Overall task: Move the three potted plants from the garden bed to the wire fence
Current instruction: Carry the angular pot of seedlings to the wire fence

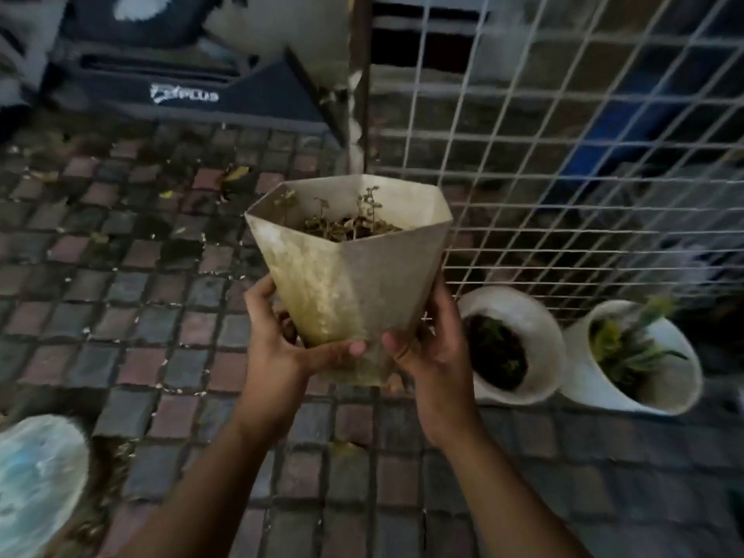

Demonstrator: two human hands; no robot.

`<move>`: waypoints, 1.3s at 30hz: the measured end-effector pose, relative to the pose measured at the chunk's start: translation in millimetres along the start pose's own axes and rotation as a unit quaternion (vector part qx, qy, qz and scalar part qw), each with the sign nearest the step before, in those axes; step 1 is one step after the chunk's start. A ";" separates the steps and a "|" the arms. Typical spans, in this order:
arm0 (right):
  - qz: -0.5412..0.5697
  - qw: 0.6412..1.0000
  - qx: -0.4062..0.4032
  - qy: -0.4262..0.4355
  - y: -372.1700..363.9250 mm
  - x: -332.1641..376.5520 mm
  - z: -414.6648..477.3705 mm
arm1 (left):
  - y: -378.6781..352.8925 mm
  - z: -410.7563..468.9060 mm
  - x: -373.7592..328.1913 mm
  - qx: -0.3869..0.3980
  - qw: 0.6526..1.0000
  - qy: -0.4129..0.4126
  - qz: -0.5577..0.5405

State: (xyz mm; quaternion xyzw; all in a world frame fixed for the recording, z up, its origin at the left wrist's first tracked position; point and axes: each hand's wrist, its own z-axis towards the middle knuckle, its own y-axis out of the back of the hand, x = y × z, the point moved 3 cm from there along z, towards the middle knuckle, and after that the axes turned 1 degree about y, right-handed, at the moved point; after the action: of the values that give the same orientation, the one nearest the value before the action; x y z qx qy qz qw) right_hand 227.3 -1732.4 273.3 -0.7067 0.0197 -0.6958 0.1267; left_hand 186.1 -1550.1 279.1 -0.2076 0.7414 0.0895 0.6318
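Note:
I hold a faceted, cream-coloured pot (346,267) with thin dry stems in it, raised above the paving. My left hand (277,340) grips its lower left side and my right hand (426,348) grips its lower right side, thumbs across the base. Two round white pots stand on the ground at the foot of the wire fence (563,155): the nearer white pot (539,320) holds dark soil and small leaves, the farther white pot (676,380) holds a green plant. The held pot is just left of them, in front of the fence post (358,94).
Wet brick paving (141,275) with scattered leaves covers the ground. A dark vehicle part (181,94) with white lettering stands at the back left. A pale blue-white bag-like object (36,481) sits at the lower left corner. Blue items lie behind the fence.

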 end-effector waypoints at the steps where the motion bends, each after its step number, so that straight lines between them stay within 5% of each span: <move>1: 0.005 1.000 0.018 0.006 5.9 -34.5 -0.4 | 6.3 0.1 37.8 -0.017 1.000 -0.008 -0.003; 8: 0.035 0.999 0.024 -0.018 42.5 -234.5 -12.9 | 35.3 9.7 231.1 -0.085 0.996 -0.010 0.015; 14: 0.053 0.998 0.029 -0.028 57.9 -323.0 4.0 | 41.0 37.7 317.8 -0.091 0.996 -0.009 0.002; 27: 0.091 0.994 0.024 -0.063 86.9 -372.5 38.8 | 31.7 60.0 383.9 -0.036 0.998 -0.049 -0.012; 39: 0.088 0.994 -0.035 -0.060 101.5 -358.5 23.6 | 22.8 79.7 392.8 0.030 0.992 -0.071 0.098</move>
State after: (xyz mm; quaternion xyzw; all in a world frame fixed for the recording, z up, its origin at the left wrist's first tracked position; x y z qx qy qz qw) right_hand 254.6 -1753.8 -98.4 -0.7465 0.0985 -0.6373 0.1640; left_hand 202.8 -1574.6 -121.3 -0.1079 0.7135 0.1432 0.6773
